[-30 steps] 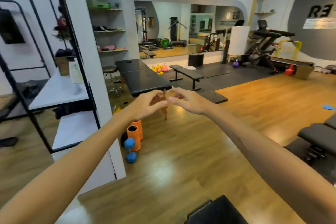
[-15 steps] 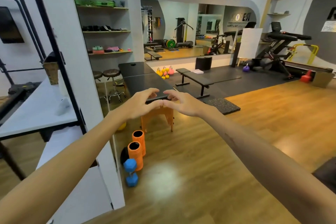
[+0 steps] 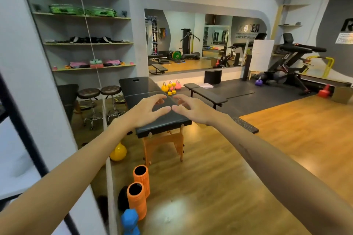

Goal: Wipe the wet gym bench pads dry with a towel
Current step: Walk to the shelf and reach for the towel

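Both arms out in front, L hand and R hand nearly meeting at the thumb tips, fingers curled loose and spread, nothing in either one. No towel anywhere in view, so the wiping isn't underway yet, by my read.

Pads: the black padded table on orange wooden legs sits straight ahead beyond the hands, near end toward the camera, face hole at the far end. Just right of it, on the dark floor mat, a low flat bench, also black padded. Both tops glossy, vinyl-looking; whether they're actually wet is hard to tell from here, could just be ceiling light glare.

Handling guess: those pads are firm w/ some give, slick when wet, seams along the edges where water would sit. The towel, once found, should be light and floppy; best bunched in one palm, other hand bracing the pad edge.

Around: orange foam rollers and a blue dumbbell low left, yellow ball under the table.
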The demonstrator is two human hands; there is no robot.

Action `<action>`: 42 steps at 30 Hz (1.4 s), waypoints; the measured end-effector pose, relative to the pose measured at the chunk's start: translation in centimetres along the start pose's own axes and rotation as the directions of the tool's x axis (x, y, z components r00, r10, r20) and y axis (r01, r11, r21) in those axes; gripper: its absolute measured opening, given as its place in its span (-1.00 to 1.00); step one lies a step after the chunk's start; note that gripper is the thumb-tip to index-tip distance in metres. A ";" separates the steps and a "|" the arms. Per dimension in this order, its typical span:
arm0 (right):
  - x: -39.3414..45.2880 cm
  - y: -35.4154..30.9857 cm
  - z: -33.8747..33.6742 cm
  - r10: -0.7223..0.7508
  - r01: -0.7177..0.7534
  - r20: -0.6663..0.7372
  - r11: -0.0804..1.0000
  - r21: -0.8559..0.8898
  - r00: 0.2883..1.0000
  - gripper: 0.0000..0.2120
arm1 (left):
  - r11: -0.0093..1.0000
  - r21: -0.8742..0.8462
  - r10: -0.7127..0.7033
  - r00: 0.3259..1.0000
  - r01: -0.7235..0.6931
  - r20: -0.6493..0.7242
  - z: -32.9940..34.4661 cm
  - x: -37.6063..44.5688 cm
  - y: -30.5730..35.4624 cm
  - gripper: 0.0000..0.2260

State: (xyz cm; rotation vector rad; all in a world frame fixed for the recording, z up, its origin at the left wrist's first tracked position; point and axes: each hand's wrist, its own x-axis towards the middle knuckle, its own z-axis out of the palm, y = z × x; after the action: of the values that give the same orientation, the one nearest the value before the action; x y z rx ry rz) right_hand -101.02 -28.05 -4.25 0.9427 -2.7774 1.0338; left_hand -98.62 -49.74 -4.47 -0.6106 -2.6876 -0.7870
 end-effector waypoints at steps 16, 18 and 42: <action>23.6 17.5 -8.6 -0.059 0.059 0.047 0.998 0.006 0.997 -0.40 | 1.000 0.012 -0.015 0.999 0.016 -0.039 4.8 27.7 -10.8 -0.42; 26.2 19.5 -9.1 -0.060 0.060 0.046 0.998 0.011 0.997 -0.40 | 0.999 0.045 -0.009 1.000 0.011 -0.025 5.3 30.9 -12.5 -0.43; 59.1 42.3 -13.3 -0.056 0.055 0.052 0.998 0.034 0.997 -0.40 | 0.995 -0.063 -0.072 0.997 0.075 0.040 12.5 64.3 -33.2 -0.51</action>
State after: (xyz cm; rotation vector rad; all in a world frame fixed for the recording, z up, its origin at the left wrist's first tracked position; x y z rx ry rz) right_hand -174.89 -26.22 -4.98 1.0601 -2.7670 1.0642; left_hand -172.04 -47.68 -5.72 -0.5490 -2.7420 -0.8930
